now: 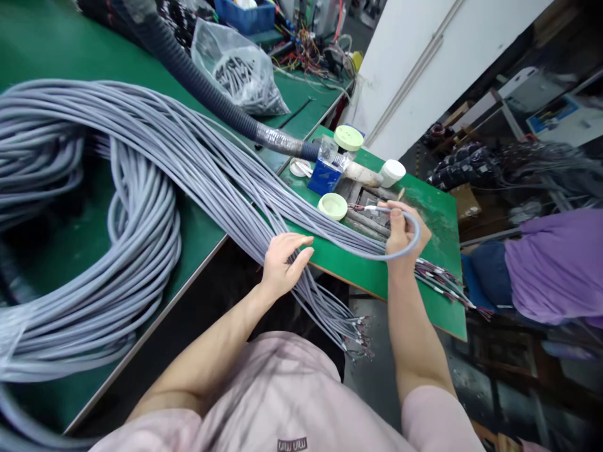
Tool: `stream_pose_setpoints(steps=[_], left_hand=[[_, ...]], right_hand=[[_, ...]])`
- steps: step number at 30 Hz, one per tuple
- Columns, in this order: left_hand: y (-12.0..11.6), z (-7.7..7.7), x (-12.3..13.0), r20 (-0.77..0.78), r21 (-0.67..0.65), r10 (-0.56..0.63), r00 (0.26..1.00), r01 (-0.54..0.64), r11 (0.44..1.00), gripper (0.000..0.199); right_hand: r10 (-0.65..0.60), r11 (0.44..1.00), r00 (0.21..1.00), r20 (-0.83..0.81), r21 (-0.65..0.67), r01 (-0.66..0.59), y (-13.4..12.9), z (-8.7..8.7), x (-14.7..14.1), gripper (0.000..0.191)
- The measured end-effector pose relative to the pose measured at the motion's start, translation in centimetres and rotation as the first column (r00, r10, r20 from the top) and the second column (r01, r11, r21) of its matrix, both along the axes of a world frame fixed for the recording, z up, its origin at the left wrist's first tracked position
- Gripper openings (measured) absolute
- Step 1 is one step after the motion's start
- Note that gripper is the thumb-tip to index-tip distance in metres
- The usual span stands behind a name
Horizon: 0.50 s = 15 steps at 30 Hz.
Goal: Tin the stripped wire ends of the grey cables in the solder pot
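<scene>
Between the fingers of my right hand (pixel 406 232) is the end of a grey cable (pixel 377 256), bent round in a loop. Its white-sleeved end with thin coloured wires points left at a pale green round tub (pixel 333 206). My left hand (pixel 286 263) rests over a bundle of grey cables (pixel 245 220), thumb and fingers apart. Beyond that hand, several stripped cable ends (pixel 353 336) hang past the board's edge. More wired ends (pixel 443 282) lie on the green board (pixel 436 226) right of my right hand.
A large coil of grey cable (pixel 141 213) covers the left table. A dark corrugated hose (pixel 202 88) runs to a blue box (pixel 325 176). White (pixel 392 172) and green (pixel 348 138) tubs stand behind. A plastic bag (pixel 240 75) lies farther back. A person in purple (pixel 556 263) is at right.
</scene>
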<state>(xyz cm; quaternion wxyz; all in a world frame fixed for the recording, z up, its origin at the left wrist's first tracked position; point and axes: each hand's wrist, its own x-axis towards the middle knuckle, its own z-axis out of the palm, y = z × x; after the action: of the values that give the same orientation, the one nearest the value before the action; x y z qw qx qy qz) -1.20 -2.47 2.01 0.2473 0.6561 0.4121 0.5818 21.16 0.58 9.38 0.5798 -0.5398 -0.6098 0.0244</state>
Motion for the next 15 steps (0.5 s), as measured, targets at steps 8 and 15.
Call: stream_pose_setpoints(steps=[8,15], left_hand=[[2.2,-4.0,0.7,-0.352,0.274,0.133,0.927,-0.034,0.961,0.013],[2.3,-5.0,0.7,-0.317,0.323,0.099,0.943,0.009,0.946,0.016]], right_hand=[[0.131,0.983,0.984,-0.117,-0.112,-0.144,6.0,-0.3,-0.9,0.028],[0.185,0.963,0.98,-0.077,-0.187,-0.196,8.6,-1.5,-0.7,0.026]])
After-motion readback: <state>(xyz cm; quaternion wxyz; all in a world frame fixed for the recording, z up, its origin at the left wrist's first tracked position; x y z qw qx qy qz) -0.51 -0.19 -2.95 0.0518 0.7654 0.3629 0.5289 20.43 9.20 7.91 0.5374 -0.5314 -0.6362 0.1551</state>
